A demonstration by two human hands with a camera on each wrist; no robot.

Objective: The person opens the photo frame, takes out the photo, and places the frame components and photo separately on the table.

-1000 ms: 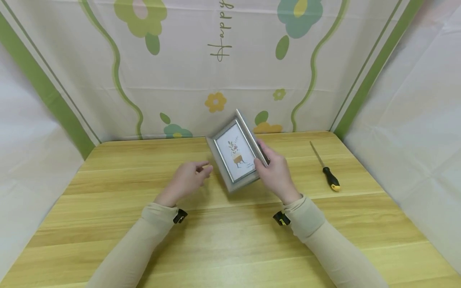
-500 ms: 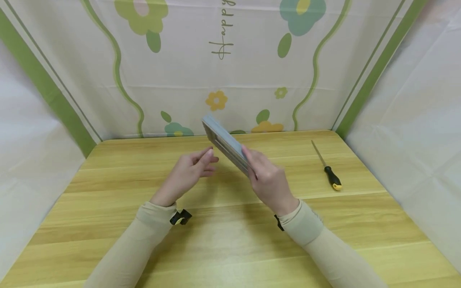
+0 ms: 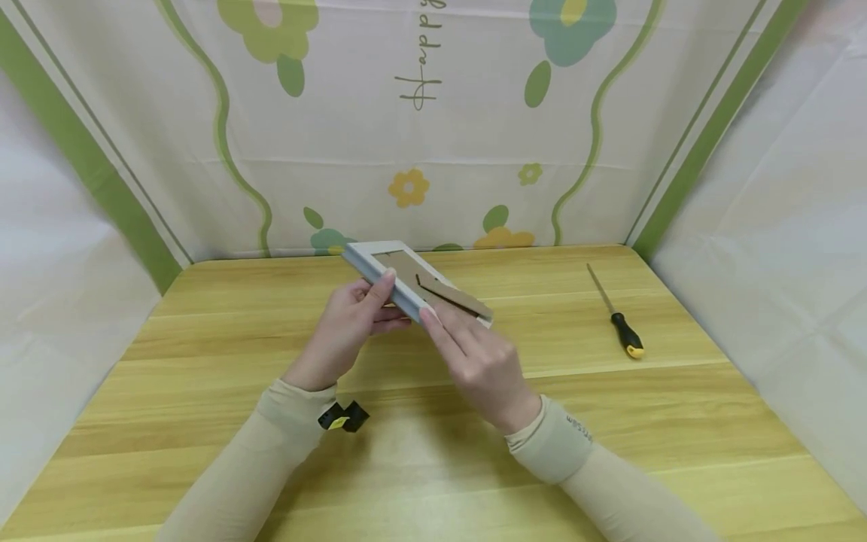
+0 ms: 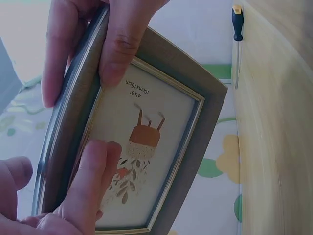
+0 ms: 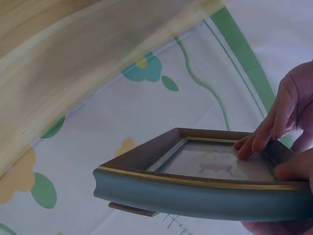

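Observation:
Both hands hold a picture frame [image 3: 395,293] above the table, its back turned up in the head view. A brown backing board [image 3: 405,266] and a raised stand leg [image 3: 455,293] show there. My left hand [image 3: 339,331] pinches one end, thumb on the back edge and fingertips against the glazed front. At the near corner my right hand [image 3: 484,369] grips the frame, fingers along the back. In the left wrist view, the right thumb [image 4: 117,54] presses on the front rim, and the print [image 4: 145,136] shows an orange plant pot with leaves.
A screwdriver [image 3: 626,331] with a black and yellow handle lies on the right of the wooden table [image 3: 433,482]. Behind the table hangs a white cloth [image 3: 325,128] with flowers and green lines; pale cloth sides stand left and right.
The right hand has turned the picture frame over, from picture side up to back side up, and tilted it leftward. The left hand, free before, now holds its left end.

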